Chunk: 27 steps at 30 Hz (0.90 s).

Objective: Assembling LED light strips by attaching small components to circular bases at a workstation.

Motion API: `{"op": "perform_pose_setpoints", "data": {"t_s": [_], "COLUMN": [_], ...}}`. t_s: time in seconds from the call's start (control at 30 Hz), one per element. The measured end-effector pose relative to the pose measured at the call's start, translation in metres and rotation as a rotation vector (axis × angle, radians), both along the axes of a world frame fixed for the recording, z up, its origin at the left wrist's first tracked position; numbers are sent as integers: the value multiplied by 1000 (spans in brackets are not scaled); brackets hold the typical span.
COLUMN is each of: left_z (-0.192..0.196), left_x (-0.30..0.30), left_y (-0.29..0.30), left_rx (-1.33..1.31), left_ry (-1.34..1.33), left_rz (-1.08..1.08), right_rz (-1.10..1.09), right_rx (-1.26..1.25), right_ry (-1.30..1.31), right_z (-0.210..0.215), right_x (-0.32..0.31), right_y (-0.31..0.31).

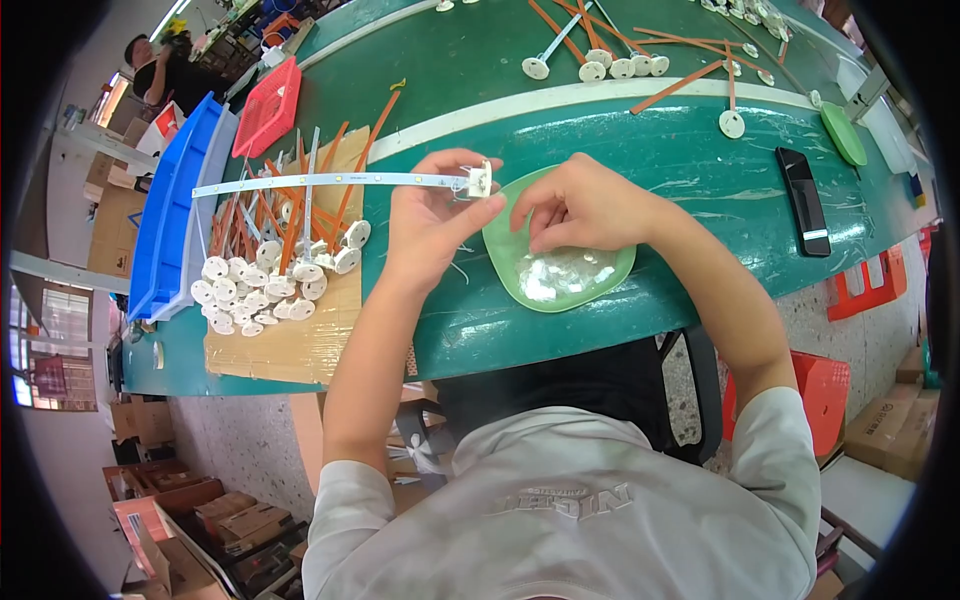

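My left hand [428,222] grips a white LED strip [330,180] by the white round cap [479,181] at its end. The strip sticks out to the left, nearly level, with small LEDs along it. My right hand [585,208] is over a light green bowl [508,275], its fingers curled together. What they hold, if anything, is hidden. Small clear shiny pieces [560,274] lie in the bowl. To the left, a heap of similar strips with white round caps [265,290] rests on a sheet of cardboard [340,345].
A blue tray [175,215] and a red basket [268,108] stand at the left. More capped strips [595,70] lie at the back of the green table [460,325]. A black phone [803,200] and another green bowl [843,135] are at the right. A person [152,75] is far left.
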<state>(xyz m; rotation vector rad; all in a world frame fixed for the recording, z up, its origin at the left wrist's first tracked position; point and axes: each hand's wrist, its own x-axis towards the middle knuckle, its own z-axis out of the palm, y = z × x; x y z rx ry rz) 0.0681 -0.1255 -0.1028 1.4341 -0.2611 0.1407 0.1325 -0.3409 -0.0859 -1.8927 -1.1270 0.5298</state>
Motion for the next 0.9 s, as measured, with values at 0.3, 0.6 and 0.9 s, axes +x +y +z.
{"op": "perform_pose_setpoints", "data": {"t_s": [0.3, 0.6, 0.9], "left_z": [2, 8, 3], "left_x": [-4, -5, -9], "left_y": [-1, -2, -2], "left_rx": [-49, -39, -13], "left_ry": [-6, -147, -140], "left_rz": [-26, -367, -382], "right_rz": [-242, -415, -561], "right_rx": [220, 647, 686], "right_ry": [25, 532, 138], "right_z": [7, -1, -3], "right_x": [-3, 5, -5], "right_y": [-4, 4, 7]}}
